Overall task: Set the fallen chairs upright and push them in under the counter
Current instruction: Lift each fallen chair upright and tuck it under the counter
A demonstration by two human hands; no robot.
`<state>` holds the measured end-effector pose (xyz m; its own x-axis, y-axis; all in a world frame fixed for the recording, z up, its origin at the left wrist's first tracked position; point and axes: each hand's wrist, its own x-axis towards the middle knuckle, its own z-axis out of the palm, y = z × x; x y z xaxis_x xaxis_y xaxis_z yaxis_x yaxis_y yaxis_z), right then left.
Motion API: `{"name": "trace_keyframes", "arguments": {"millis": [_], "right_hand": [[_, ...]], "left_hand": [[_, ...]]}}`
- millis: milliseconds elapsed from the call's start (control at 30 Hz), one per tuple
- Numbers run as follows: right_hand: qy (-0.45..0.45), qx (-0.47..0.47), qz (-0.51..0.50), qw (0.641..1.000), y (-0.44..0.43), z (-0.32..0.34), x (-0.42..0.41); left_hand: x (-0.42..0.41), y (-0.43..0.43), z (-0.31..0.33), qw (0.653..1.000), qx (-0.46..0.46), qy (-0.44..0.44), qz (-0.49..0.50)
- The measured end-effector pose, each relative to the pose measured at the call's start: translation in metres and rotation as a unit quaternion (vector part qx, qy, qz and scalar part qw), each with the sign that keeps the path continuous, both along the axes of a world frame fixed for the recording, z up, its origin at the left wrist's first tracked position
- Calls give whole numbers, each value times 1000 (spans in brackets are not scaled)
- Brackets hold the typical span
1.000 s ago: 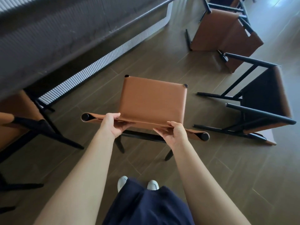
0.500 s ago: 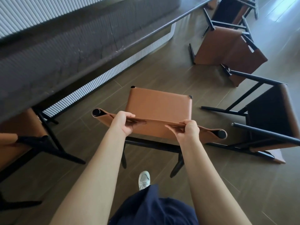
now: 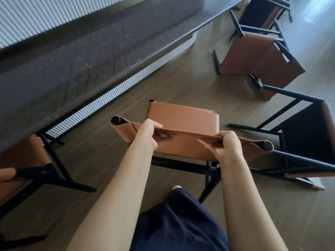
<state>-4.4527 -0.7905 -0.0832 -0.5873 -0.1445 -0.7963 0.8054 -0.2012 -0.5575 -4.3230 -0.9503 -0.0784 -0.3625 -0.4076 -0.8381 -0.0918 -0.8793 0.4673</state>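
**Upright chair held at the backrest, ready to be slid under the desk**

The upright chair [image 3: 183, 120] stands on the floor [image 3: 126, 178] just in front of the person, its seat turned toward the desk [image 3: 90, 60] and not yet beneath it. Its leather backrest [image 3: 190, 135] is held along the top edge by both hands. The left hand [image 3: 148, 134] is placed toward the left post and the right hand [image 3: 224, 145] toward the right post, and the fingers of each are clamped on the leather.

The step in hand is judged to be the push inward. It would best be made evenly through both hands, so that the chair runs straight and does not swing. Since the leather looks soft, the force is better carried close to the posts. The space just right of the tucked chair [image 3: 21, 160] should be aimed for.

The nearest fallen chair [image 3: 308, 138] lies on its side just beside the held one, and its black legs could be snagged. The farther fallen chair [image 3: 259, 57] lies beyond it, near the desk, and remains to be raised.
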Motion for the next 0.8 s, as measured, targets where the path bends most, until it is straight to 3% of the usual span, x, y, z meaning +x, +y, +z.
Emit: {"name": "trace_keyframes", "arguments": {"millis": [500,800], "right_hand": [[21,-1,58,998,-41,37,-70],[64,-17,158,985,-124,67,-87]], "left_hand": [[-61,-30,23,988,-74,31,135],[-46,-70,44,961,-91,38,258]]}}
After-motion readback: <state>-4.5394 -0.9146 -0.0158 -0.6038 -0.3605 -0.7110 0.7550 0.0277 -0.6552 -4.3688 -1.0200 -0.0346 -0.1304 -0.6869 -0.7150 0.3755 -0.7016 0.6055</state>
